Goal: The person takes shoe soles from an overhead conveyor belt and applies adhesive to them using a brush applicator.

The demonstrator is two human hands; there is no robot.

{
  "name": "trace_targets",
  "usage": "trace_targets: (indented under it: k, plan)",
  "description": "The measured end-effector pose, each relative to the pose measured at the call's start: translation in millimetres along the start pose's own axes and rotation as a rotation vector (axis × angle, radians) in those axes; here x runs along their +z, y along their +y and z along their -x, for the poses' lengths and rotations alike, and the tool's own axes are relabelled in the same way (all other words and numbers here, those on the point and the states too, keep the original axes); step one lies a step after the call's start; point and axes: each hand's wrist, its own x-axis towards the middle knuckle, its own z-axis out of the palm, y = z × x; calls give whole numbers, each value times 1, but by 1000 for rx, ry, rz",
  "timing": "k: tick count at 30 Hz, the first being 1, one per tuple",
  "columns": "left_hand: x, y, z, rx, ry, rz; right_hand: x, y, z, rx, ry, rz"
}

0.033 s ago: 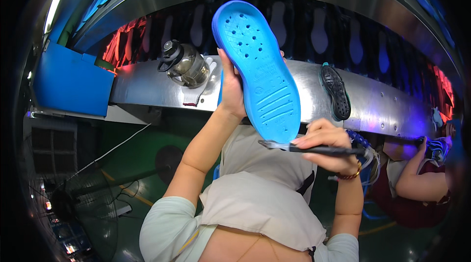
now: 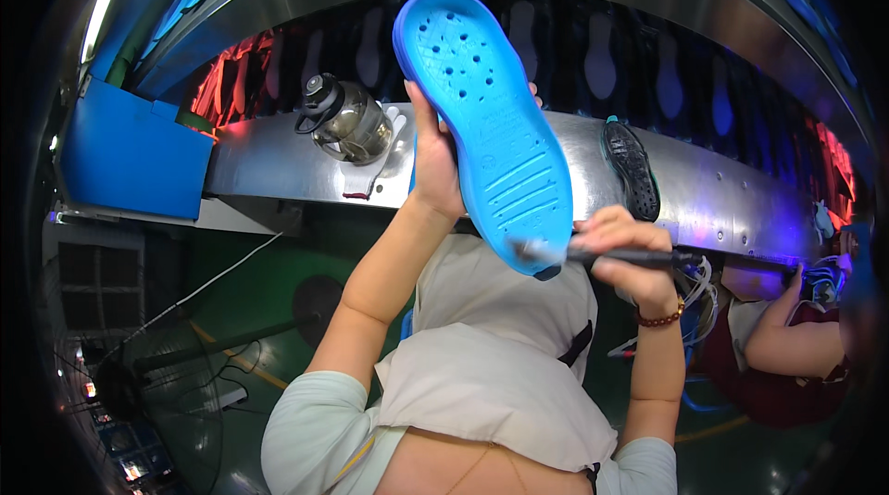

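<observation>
My left hand holds a bright blue shoe sole upright, with its perforated, ribbed face toward me. My right hand grips a thin dark brush lying level. The brush's pale bristle tip touches the lower end of the blue sole. A beaded bracelet sits on my right wrist. Both forearms come up over a pale apron.
A curved metal conveyor ledge runs behind the hands, carrying a black sole and a clear jug with a dark lid on a cloth. A blue box stands at left, a floor fan lower left. Another person works at right.
The blue sole sits slightly higher and the brush tip has come up onto its lower end. Both hands keep their grips.
</observation>
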Motion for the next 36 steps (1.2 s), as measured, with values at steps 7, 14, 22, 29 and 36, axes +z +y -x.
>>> trace_targets:
  k: [7,14,22,29,36]
  plan:
    - [6,-36,26,60,61,-116,32,6,1,138,472,-465]
    - [2,-29,18,5,67,48,30,-7,4,35,258,-71]
    - [0,-20,13,-22,41,112,15,-19,-13,-76,190,92]
    - [2,-11,5,-72,40,124,5,-26,-25,-103,-63,371]
    - [-14,-2,-1,-429,23,161,9,-38,-22,-93,-352,415]
